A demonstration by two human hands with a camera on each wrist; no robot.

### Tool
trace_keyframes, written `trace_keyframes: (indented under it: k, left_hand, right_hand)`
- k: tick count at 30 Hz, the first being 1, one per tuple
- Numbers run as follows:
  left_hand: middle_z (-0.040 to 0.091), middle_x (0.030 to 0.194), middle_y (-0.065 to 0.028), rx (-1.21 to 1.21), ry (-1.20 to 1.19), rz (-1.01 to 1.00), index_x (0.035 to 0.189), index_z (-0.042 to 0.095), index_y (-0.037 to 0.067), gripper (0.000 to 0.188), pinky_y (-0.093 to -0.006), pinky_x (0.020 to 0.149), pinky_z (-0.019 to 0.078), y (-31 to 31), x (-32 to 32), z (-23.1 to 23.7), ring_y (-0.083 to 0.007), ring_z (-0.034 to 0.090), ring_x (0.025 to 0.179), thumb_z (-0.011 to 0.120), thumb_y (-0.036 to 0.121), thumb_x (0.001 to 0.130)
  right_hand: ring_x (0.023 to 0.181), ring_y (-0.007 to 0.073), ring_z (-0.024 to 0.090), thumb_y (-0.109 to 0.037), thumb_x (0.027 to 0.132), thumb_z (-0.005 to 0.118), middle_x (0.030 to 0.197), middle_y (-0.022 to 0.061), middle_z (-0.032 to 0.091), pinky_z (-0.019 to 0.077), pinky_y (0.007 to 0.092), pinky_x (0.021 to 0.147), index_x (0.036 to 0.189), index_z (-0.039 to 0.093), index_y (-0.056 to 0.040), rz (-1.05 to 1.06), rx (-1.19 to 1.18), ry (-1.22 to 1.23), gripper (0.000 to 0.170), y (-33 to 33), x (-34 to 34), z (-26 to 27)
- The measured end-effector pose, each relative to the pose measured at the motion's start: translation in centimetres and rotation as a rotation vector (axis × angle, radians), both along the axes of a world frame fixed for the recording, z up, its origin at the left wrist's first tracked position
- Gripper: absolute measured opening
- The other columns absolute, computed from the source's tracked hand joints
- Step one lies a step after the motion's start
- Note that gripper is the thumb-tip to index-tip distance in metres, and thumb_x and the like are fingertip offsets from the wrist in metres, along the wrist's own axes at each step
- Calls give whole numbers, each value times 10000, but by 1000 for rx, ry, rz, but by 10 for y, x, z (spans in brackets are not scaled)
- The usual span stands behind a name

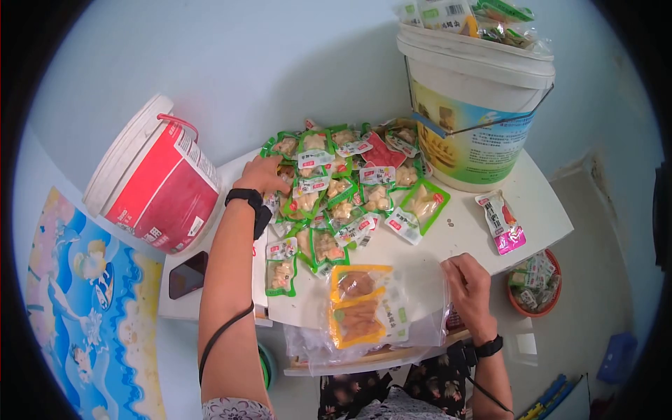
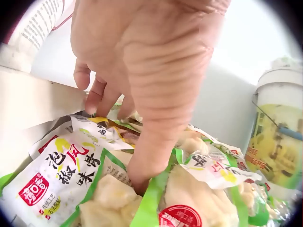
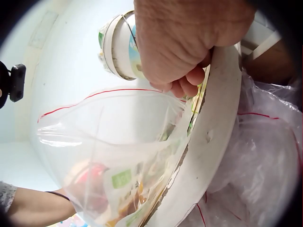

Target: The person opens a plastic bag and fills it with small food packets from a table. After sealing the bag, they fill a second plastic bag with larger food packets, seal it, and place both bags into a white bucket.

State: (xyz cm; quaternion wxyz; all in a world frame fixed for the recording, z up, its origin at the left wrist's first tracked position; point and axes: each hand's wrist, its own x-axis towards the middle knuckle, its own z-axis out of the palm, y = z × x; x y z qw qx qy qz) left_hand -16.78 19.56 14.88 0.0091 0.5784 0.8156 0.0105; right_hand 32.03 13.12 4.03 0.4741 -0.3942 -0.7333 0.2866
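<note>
Many small green-edged snack packets (image 1: 343, 203) lie heaped on the white table. My left hand (image 1: 264, 176) reaches into the heap's left side; in the left wrist view the hand (image 2: 151, 80) has its thumb down between packets and its fingers spread beyond, with no clear grip. My right hand (image 1: 467, 283) pinches the edge of a clear zip bag (image 1: 427, 287) at the table's front edge; the right wrist view shows that hand (image 3: 189, 47) with curled fingers at the red-lined bag mouth (image 3: 113, 109). Inside the bag are yellow-edged packets (image 1: 358, 322).
A white bucket (image 1: 469, 112) full of packets stands behind right; a red-labelled bucket (image 1: 164, 185) leans at left beside a phone (image 1: 188, 275). A pink packet (image 1: 501, 221) lies at right. Below are clear bags (image 1: 308, 346) and an orange basket of packets (image 1: 534, 311).
</note>
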Motion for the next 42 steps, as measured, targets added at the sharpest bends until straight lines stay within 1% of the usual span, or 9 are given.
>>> trace_keyframes:
  k: [6, 9, 18, 26, 28, 36, 40, 41, 42]
  left_hand:
    - [693, 1132, -180, 310, 44, -122, 1079, 763, 117, 546, -461, 952, 507, -19, 11, -10, -395, 635, 1118, 850, 330, 584]
    - [680, 1091, -171, 425, -124, -108, 998, 764, 97, 410, -440, 921, 513, -22, 5, -12, -366, 641, 1071, 844, 261, 630]
    - [630, 1034, -100, 595, -341, -295, 901, 727, 57, 282, -344, 872, 507, -74, 20, 43, -263, 637, 993, 798, -15, 637]
    - [603, 1063, -61, 620, -633, -462, 920, 693, 25, 292, -309, 982, 453, -175, 142, 77, -194, 604, 1076, 785, -59, 656]
    - [601, 1068, -66, 639, -727, -496, 929, 702, 26, 289, -310, 978, 458, -193, 171, 60, -191, 605, 1072, 786, -54, 665]
    - [560, 1184, -78, 755, -1085, -521, 986, 718, 44, 298, -305, 972, 479, -236, 283, -12, -182, 581, 1114, 808, -59, 721]
    - [540, 1282, -111, 797, -1194, -436, 1047, 738, 65, 321, -327, 1002, 493, -238, 320, -37, -196, 572, 1202, 798, -48, 753]
    - [532, 1346, -118, 849, -829, -510, 1163, 721, 45, 358, -341, 1054, 487, -240, 316, -37, -232, 553, 1290, 784, -10, 815]
    - [530, 1374, -119, 879, -1006, -437, 1213, 697, 34, 374, -359, 1070, 484, -243, 320, -40, -247, 547, 1311, 772, 26, 846]
  right_hand:
    - [609, 210, 551, -40, 927, 710, 763, 112, 591, 444, 332, 580, 906, 660, -2, 2, 12, -17, 66, 0, -3, 7]
    - [612, 207, 555, -43, 929, 711, 772, 111, 598, 450, 327, 583, 907, 660, -2, 10, 5, -1, 69, 0, -2, 5]
    - [616, 194, 564, -57, 928, 722, 765, 106, 605, 458, 313, 591, 909, 662, 3, 26, -3, 76, 87, 0, 2, -2]
    - [646, 89, 563, -142, 997, 689, 740, 27, 621, 451, 270, 579, 920, 675, 11, 121, -227, 328, 172, 3, 12, 0]
    - [656, 71, 571, -165, 1015, 673, 759, 3, 632, 451, 248, 581, 948, 688, -1, 156, -412, 521, 177, -3, 17, 11]
    - [872, 47, 611, -97, 951, 754, 1086, 22, 705, 478, 209, 697, 1213, 663, 6, 477, -416, 718, 296, -97, -1, 50]
    - [846, 31, 595, -88, 960, 753, 1109, 26, 710, 469, 198, 668, 1267, 654, 4, 304, -527, 670, 336, -117, 8, 61]
    - [819, 55, 619, -24, 907, 776, 1068, 40, 716, 492, 224, 634, 1204, 698, -15, 273, -348, 843, 307, -122, 0, 61]
    - [820, 82, 639, -4, 879, 781, 1049, 52, 714, 507, 238, 636, 1177, 712, -21, 181, -119, 650, 306, -121, 4, 59]
